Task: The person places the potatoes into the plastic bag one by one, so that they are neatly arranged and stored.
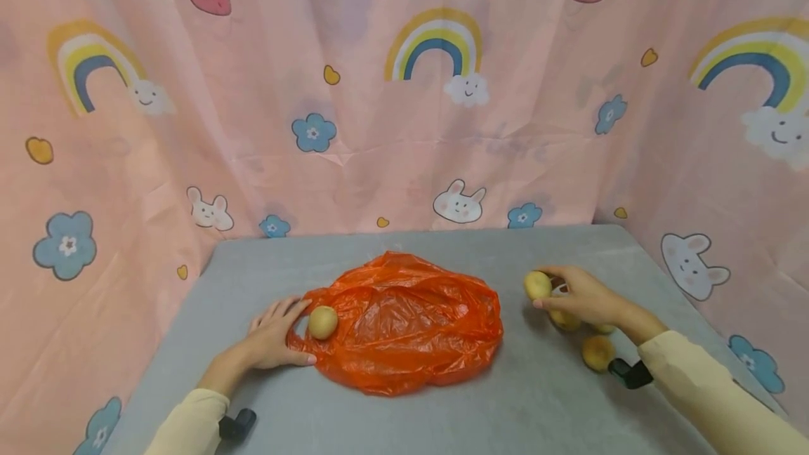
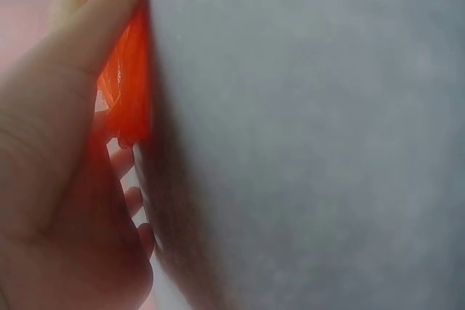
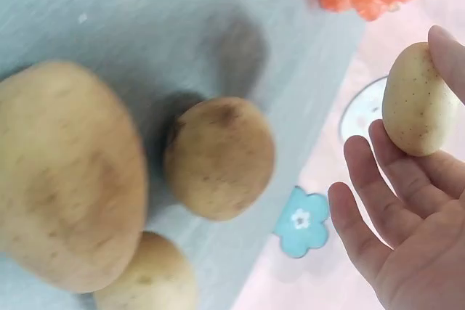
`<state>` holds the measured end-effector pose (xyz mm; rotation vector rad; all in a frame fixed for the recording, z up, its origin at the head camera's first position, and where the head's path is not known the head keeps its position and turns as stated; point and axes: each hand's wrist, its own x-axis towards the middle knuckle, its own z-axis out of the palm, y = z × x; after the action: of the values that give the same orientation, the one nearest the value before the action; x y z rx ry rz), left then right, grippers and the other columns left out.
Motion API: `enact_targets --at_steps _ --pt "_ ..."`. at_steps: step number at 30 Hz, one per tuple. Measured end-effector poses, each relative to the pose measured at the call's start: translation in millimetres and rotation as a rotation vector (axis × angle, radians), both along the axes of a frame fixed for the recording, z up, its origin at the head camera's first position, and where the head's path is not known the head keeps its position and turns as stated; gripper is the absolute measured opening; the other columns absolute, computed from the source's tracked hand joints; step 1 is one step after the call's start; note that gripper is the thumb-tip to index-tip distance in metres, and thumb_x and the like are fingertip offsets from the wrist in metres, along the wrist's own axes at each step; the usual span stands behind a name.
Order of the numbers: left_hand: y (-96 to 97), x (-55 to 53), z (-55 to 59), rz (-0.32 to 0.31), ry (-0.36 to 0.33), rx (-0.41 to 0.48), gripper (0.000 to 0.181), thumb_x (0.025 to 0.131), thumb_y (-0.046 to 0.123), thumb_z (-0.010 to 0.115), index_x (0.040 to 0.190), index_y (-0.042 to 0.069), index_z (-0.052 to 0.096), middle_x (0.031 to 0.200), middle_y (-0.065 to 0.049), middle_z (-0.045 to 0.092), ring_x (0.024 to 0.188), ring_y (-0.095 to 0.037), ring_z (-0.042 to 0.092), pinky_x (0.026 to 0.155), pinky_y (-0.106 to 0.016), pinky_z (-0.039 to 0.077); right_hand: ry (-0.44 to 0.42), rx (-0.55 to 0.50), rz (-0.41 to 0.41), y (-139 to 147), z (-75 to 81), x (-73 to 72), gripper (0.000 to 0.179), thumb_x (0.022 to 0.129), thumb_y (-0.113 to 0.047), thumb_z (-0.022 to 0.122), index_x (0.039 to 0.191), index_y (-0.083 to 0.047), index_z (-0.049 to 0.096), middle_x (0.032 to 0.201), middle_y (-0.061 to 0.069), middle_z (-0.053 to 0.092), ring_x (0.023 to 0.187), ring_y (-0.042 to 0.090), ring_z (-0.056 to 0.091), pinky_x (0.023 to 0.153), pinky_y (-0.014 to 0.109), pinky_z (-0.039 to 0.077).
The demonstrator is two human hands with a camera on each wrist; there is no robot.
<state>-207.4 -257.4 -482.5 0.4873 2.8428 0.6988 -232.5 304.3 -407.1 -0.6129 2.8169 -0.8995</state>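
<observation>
An orange-red plastic bag (image 1: 411,332) lies spread on the grey table, and a potato (image 1: 323,322) sits on its left end. My left hand (image 1: 278,335) rests at that end, thumb and fingers spread around the bag's edge near the potato. In the left wrist view the straight thumb (image 2: 94,27) lies along the orange plastic (image 2: 131,85). To the right of the bag, my right hand (image 1: 584,295) pinches a potato (image 1: 537,286) between thumb and fingers, above the table. In the right wrist view this held potato (image 3: 418,99) shows pale and speckled, with the other fingers loosely spread.
Several potatoes lie under and beside my right hand, among them one potato (image 1: 597,352) near the wrist camera (image 1: 630,373). The right wrist view shows a large potato (image 3: 65,179) up close. A pink patterned curtain (image 1: 354,181) surrounds the table (image 1: 505,420).
</observation>
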Motion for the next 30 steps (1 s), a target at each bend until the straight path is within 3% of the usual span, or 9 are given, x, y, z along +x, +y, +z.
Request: enact_targets --at_steps 9,15,22,30 --pt "1.9 -0.1 0.4 0.011 -0.009 -0.009 0.110 0.072 0.061 0.084 0.157 0.012 0.035 0.163 -0.022 0.028 0.148 -0.052 0.021 0.108 -0.078 0.018 0.017 -0.029 -0.024 -20.1 13.1 4.6 0.068 0.089 -0.035 0.078 0.138 0.006 0.055 0.128 0.020 0.066 0.108 0.030 0.063 0.094 0.052 0.053" --pt "1.1 0.8 -0.1 0.012 -0.009 -0.018 0.111 0.071 0.061 0.084 0.157 0.011 0.035 0.163 -0.022 0.027 0.149 -0.052 0.020 0.109 -0.077 0.018 -0.026 -0.057 -0.038 -33.7 10.1 4.0 0.069 0.088 -0.041 0.078 0.138 0.001 0.055 0.126 0.015 0.067 0.108 0.026 0.062 0.096 0.053 0.053" --pt "0.2 3.0 -0.4 -0.002 0.009 0.014 0.112 0.070 0.065 0.082 0.156 0.010 0.037 0.161 -0.026 0.029 0.146 -0.054 0.022 0.106 -0.078 0.018 0.005 -0.108 0.006 -50.2 8.4 5.7 0.061 0.088 -0.032 0.079 0.135 0.002 0.058 0.121 0.014 0.069 0.103 0.024 0.063 0.092 0.049 0.055" --pt "0.2 2.5 -2.1 0.003 0.013 0.013 0.112 0.070 0.065 0.082 0.157 0.011 0.036 0.162 -0.023 0.028 0.147 -0.053 0.022 0.107 -0.078 0.019 -0.022 -0.157 0.020 -69.9 11.6 10.8 0.061 0.088 -0.025 0.080 0.138 0.000 0.055 0.121 0.011 0.067 0.104 0.023 0.061 0.092 0.044 0.054"
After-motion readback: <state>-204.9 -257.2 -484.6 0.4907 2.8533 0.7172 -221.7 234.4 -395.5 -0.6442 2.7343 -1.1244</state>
